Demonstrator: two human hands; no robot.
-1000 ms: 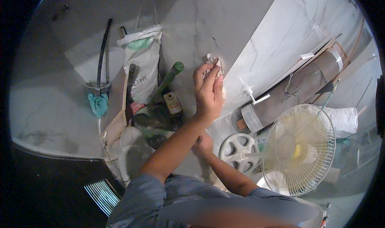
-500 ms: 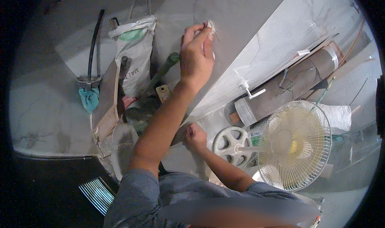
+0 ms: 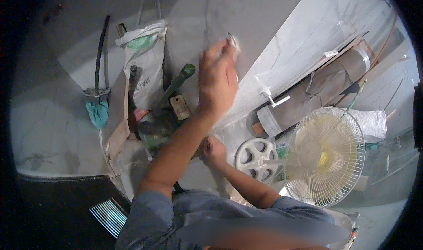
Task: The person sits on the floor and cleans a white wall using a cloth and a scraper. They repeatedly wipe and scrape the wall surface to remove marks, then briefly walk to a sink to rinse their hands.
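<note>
My left hand is raised to the grey wall, its fingers pinched on a small white wad pressed at the wall near the corner edge. Motion blurs these fingers slightly, and the wad's kind cannot be made out. Lower down, my right hand is closed in a fist in front of my body, beside a greyish surface. Whatever sits inside that fist is hidden.
A white pedestal fan and a white spoked wheel-shaped base stand to the right. Behind them are a white tap and a large grey pipe. Left stand a white sack, a green bottle-like neck and a board.
My left hand has shifted slightly down and right along the wall with the white wad. The right fist stays nearly where it was. The view has tilted a little.
</note>
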